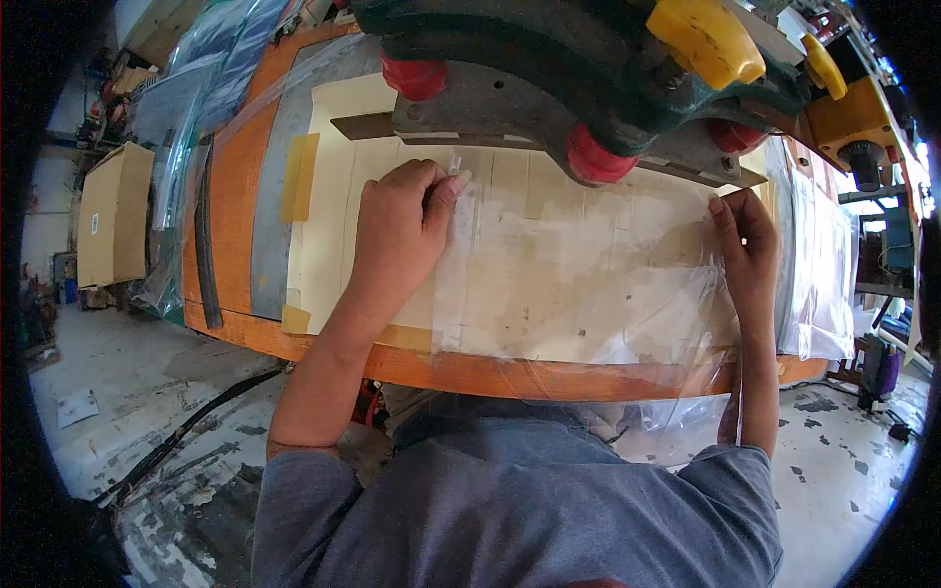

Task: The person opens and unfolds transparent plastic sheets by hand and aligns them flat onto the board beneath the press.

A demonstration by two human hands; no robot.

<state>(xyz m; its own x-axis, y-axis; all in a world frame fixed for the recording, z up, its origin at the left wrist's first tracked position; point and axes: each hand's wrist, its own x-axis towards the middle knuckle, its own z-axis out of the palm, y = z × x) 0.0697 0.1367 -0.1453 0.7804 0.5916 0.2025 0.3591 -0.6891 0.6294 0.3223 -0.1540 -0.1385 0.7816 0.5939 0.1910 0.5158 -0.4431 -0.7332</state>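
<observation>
Has plastic film (pixel 588 274) spread between the left hand (pixel 407 216) and right hand (pixel 750 235), over a mat (pixel 319 245) on the worktop (pixel 392 367), and hanging off the edge behind both. Has a machine head (pixel 480 49) beyond the hands, a strip (pixel 206 245) then a carton (pixel 116 218) left of them, more sheeting (pixel 823 274) to their right.

On the tan cardboard box (pixel 125 230) standing at the left side of the frame, I can spot one small, pale, upright rectangular label (pixel 94 224), set on the broad face near the box's left edge, but whatever is printed there is too tiny for me to read. Nowhere else, from upper left to lower right, can I make out any words, brands or numbers.
</observation>
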